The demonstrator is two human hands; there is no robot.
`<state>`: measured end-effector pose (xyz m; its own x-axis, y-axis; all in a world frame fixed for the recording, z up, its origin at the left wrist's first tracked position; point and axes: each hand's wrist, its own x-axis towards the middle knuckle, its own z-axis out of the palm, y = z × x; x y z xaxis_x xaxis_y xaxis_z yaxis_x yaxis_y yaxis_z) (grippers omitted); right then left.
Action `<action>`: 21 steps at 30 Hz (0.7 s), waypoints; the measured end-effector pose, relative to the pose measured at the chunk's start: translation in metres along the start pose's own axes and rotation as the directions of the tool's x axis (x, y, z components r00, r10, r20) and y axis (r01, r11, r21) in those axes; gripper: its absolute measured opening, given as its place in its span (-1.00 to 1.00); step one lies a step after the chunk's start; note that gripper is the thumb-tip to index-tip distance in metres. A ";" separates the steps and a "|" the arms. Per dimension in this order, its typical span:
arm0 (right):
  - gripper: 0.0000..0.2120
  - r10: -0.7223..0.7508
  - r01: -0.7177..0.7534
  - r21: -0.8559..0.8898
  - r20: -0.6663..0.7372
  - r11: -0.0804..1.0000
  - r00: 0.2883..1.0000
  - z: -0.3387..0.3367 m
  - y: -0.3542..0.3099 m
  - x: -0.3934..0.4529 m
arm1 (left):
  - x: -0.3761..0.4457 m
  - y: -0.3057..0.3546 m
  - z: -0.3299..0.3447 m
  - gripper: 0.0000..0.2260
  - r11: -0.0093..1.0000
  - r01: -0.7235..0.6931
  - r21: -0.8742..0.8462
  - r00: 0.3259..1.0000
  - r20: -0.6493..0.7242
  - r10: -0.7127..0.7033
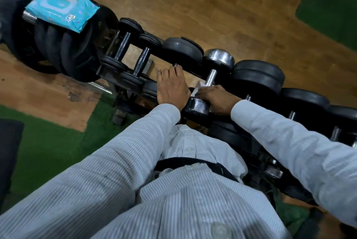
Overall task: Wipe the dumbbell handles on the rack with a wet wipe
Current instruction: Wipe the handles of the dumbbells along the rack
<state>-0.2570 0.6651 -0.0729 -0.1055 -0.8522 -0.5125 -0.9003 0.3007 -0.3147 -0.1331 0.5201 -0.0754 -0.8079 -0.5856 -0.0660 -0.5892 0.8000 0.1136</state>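
A row of dumbbells lies across the rack (108,49) from upper left to right. My right hand (216,97) grips a white wet wipe (199,86) wrapped round the lower part of the chrome dumbbell's handle (211,77). My left hand (171,86) lies over the handle of the black dumbbell (181,47) just to the left, fingers stretched along it and hiding most of the bar. Two small black dumbbells (123,44) sit further left.
A blue pack of wet wipes (61,10), flap lifted, lies on the big black dumbbells (63,45) at the upper left. Larger black dumbbells (258,76) continue to the right, with a lower tier beneath. The floor is wood with green mats (46,142).
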 end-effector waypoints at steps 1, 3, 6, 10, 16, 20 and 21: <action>-0.46 -0.012 0.016 0.111 -0.044 0.994 0.999 0.003 -0.003 -0.006 | 0.001 0.001 0.001 -0.62 1.000 0.005 -0.006 1.000 -0.001 -0.005; -0.40 -0.002 0.022 0.197 -0.103 0.980 0.995 0.010 -0.004 -0.016 | 0.002 0.000 0.002 -0.64 1.000 0.012 -0.002 1.000 -0.011 -0.012; -0.29 0.055 -0.049 0.058 -0.106 0.997 0.993 0.022 0.007 -0.019 | 0.000 -0.001 0.001 -0.63 1.000 -0.003 0.014 1.000 0.004 0.003; -0.03 0.318 -0.315 0.107 -0.015 0.943 0.948 0.024 0.024 -0.007 | 0.001 -0.001 -0.001 -0.65 1.000 -0.014 0.018 1.000 0.010 0.014; -0.21 0.660 -0.352 0.801 -0.071 0.484 0.748 0.023 -0.013 0.003 | 0.002 -0.001 0.000 -0.70 1.000 -0.017 0.007 1.000 0.010 0.016; -0.56 0.761 -0.234 0.972 0.167 -0.020 0.627 0.026 -0.017 0.023 | 0.001 -0.001 0.000 -0.72 1.000 -0.026 0.012 1.000 0.016 0.026; -0.63 0.755 -0.168 0.970 0.243 -0.177 0.609 0.020 -0.013 0.028 | 0.001 -0.001 0.000 -0.71 0.999 -0.028 0.015 0.999 0.017 0.028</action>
<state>-0.2398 0.6461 -0.0988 -0.6411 -0.1876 -0.7442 0.5870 0.5048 -0.6329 -0.1334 0.5189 -0.0752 -0.8240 -0.5609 -0.0799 -0.5665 0.8179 0.1001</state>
